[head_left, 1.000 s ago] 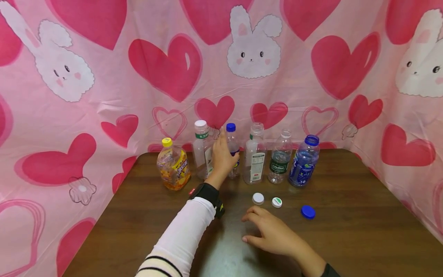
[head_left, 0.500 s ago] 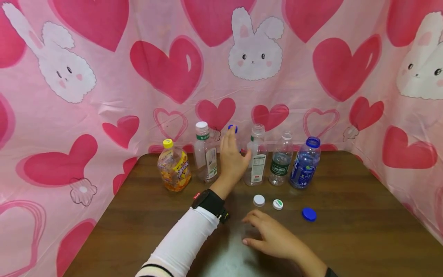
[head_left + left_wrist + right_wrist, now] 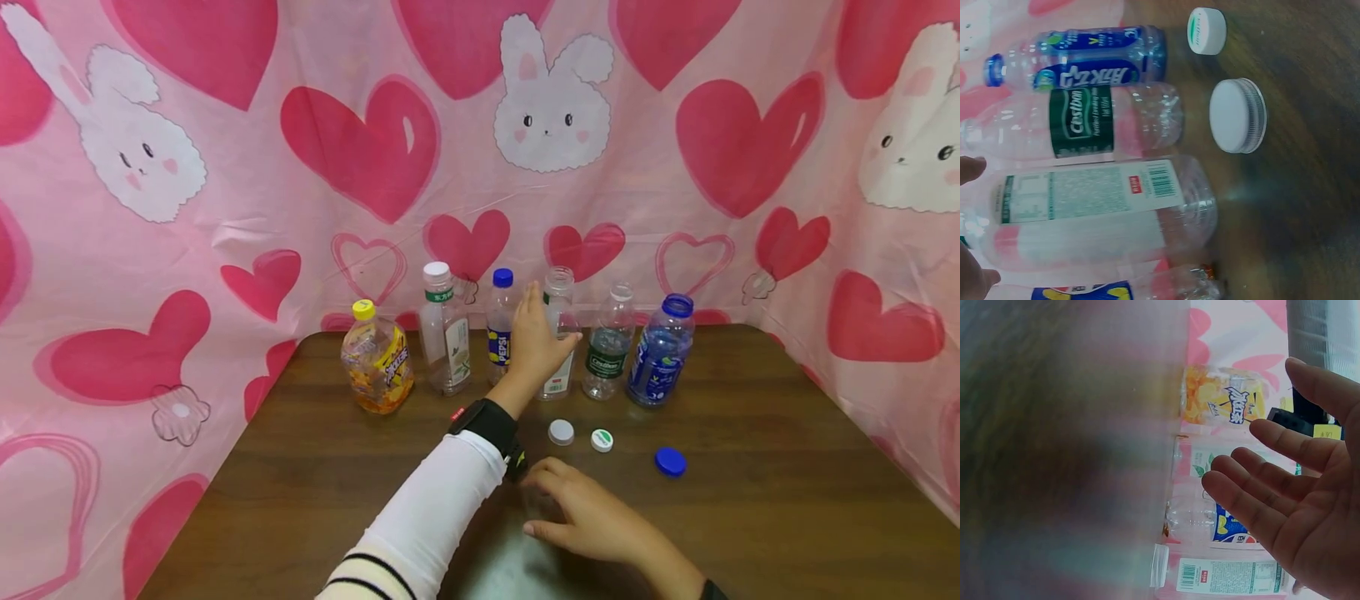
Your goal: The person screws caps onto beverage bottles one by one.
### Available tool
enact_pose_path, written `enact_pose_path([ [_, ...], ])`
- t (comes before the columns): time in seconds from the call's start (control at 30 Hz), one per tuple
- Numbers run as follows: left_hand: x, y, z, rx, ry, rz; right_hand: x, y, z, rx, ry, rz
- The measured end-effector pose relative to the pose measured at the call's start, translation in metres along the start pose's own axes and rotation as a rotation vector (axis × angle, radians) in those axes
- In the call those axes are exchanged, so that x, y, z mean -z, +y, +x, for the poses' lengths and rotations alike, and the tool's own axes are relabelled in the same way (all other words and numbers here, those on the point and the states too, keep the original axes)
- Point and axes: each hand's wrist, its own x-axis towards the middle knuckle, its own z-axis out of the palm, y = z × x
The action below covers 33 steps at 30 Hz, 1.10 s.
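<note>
Plainly, left fingers (image 3: 531,312) straight before barcoded bottle (image 3: 1094,194) between PEPSI (image 3: 498,346) and Cestbon (image 3: 606,360), right fingers (image 3: 1296,447) apart.

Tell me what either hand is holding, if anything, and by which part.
Nothing appears to be held: the left hand, fingers straight, is by an uncapped clear bottle, touch uncertain; the right hand holds nothing.

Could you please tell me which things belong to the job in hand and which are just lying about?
Likely part of the job:
open barcode-labelled bottle
open green-labelled bottle
open blue bottle
large white cap
green-and-white cap
blue cap
yellow-capped bottle
white-capped bottle
Pepsi bottle

Apparently just around:
wooden table
patterned cloth
black wristband
</note>
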Motion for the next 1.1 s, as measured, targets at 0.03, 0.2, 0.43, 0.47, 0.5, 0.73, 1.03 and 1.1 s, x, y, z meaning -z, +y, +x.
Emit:
enact_pose_path([
  [0.03, -0.002, -0.001, 0.0, 0.005, -0.011, 0.004, 0.0, 0.0, 0.0, 0.002, 0.0, 0.003],
  [0.2, -0.007, -0.005, -0.002, 0.018, -0.038, 0.049, -0.001, 0.001, -0.001, -0.011, -0.013, 0.018],
  [0.43, -0.008, -0.009, -0.007, -0.051, 0.04, 0.1, -0.004, 0.003, -0.001, 0.002, 0.0, -0.003],
  [0.47, -0.009, -0.009, -0.007, -0.064, 0.054, 0.087, -0.004, 0.004, -0.001, -0.003, -0.001, -0.003],
  [0.5, -0.009, -0.01, -0.008, -0.078, 0.069, 0.074, -0.004, 0.004, -0.001, -0.008, -0.004, 0.0],
  [0.73, -0.007, -0.012, -0.013, -0.197, 0.176, 0.008, 0.0, 0.004, -0.004, -0.006, 0.005, -0.015],
  [1.03, 0.065, -0.004, -0.05, -0.305, 0.2, -0.208, 0.035, 0.033, -0.008, -0.128, -0.003, 0.001],
  [1.1, 0.081, -0.004, -0.066, -0.29, 0.14, -0.245, 0.046, 0.045, -0.005, -0.162, 0.01, -0.035],
])
